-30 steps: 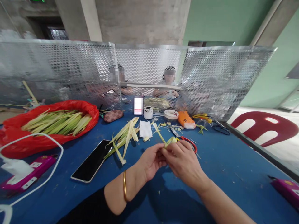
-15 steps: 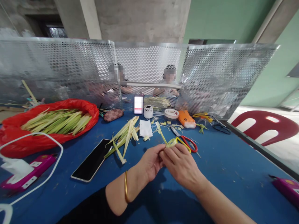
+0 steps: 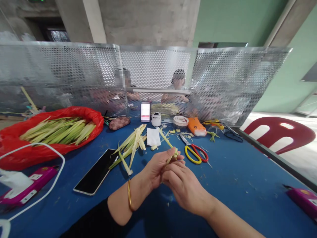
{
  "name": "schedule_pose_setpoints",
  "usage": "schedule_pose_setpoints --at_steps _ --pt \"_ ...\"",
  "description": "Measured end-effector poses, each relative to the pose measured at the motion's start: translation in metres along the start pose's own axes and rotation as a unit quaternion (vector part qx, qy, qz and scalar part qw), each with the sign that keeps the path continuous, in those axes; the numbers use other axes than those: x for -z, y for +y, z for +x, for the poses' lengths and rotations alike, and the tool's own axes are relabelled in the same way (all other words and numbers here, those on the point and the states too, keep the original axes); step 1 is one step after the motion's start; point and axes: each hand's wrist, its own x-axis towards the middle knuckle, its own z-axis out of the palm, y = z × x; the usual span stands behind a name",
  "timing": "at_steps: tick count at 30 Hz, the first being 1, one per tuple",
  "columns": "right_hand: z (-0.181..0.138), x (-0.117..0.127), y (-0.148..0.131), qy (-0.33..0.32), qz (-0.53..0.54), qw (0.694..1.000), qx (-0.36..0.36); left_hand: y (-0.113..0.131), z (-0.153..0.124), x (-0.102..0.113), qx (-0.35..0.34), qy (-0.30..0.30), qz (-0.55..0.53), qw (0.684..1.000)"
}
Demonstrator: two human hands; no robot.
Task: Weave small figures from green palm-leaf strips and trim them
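Between my two hands is a pale green strip of husk, its long end pointing away over the table. My left hand, with a gold bangle at the wrist, pinches it between thumb and fingers. Against it, the curled fingers of my right hand press on the folded part; most of the fold is hidden. Just beyond my right hand lie scissors with one yellow and one red handle. A pile of loose husk strips lies to the left, partly over a dark phone.
A red plastic bag full of husks stands at the left, by a purple power strip and white cable. Along the back are thread, a tape roll and an orange packet. Two people sit behind a perforated metal screen.
My hands have shifted slightly left, and the right hand has turned and dropped lower. The strip's loop is now folded down among my fingers. The yellow scissor handle is uncovered.
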Motion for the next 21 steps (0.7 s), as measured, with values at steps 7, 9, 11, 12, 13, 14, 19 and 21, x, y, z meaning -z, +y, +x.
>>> schedule_pose_setpoints --at_steps 7,9,11,12,13,14,19,21 --pt "0.005 0.007 -0.011 -0.073 0.107 0.991 -0.034 0.006 0.0 0.003 -0.06 0.036 0.087 0.994" --pt "0.006 0.009 -0.013 -0.088 0.132 0.987 -0.039 0.005 0.002 0.005 -0.054 0.04 0.094 0.993" --pt "0.005 0.009 -0.012 -0.075 0.143 0.987 -0.023 0.005 0.003 0.006 -0.05 0.038 0.091 0.994" --pt "0.004 0.01 -0.009 -0.045 0.145 0.988 -0.018 0.005 0.003 0.006 -0.054 0.035 0.09 0.994" --pt "0.002 0.011 -0.005 0.003 0.142 0.99 -0.021 0.006 0.002 0.006 -0.062 0.031 0.094 0.993" --pt "0.001 0.012 0.0 0.067 0.13 0.988 -0.04 0.007 0.001 0.006 -0.071 0.027 0.104 0.992" --pt "-0.003 0.019 0.035 0.21 0.073 0.935 -0.275 0.016 -0.006 0.005 -0.091 -0.021 0.18 0.979" --pt "-0.002 0.02 0.044 0.159 0.137 0.922 -0.324 0.018 -0.009 0.004 -0.102 -0.022 0.194 0.975"
